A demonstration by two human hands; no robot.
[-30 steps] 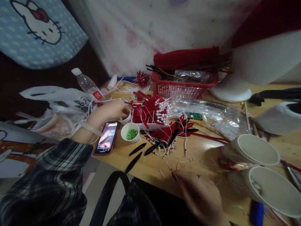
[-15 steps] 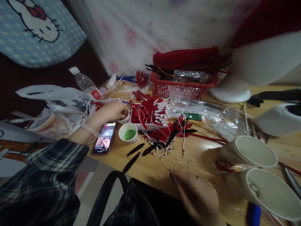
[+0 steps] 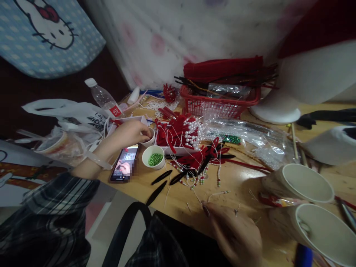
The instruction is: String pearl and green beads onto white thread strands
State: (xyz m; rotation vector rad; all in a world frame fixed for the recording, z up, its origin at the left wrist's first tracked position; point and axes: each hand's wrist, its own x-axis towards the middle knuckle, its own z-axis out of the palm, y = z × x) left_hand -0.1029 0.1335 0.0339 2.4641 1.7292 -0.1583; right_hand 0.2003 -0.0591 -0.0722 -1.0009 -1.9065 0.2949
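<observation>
At the rim of a small paper cup (image 3: 149, 141), the curled fingers of my left hand (image 3: 133, 132) reach in; the tips and whatever they pinch are hidden. A second paper cup (image 3: 153, 167) beside it holds green beads (image 3: 155, 159). Near the table's front edge, my right hand (image 3: 235, 230) is closed in a pinch on a white thread (image 3: 197, 194). That thread runs back towards red and black looped pieces (image 3: 194, 163) with hanging bead strings (image 3: 218, 175). A short beaded strand (image 3: 218, 193) lies just beyond my right fingertips.
A lit phone (image 3: 125, 163) lies below my left wrist. Behind are a box of red stems with white beads (image 3: 191, 131) and a red basket (image 3: 219, 105). Two large paper cups (image 3: 292, 215) stand at right. A bottle (image 3: 102, 97) and plastic bag (image 3: 66, 111) are at left.
My left hand has lifted slightly and its fingers sit a little higher at the cup. My right hand keeps its pinch on the thread. The whole view has shifted slightly.
</observation>
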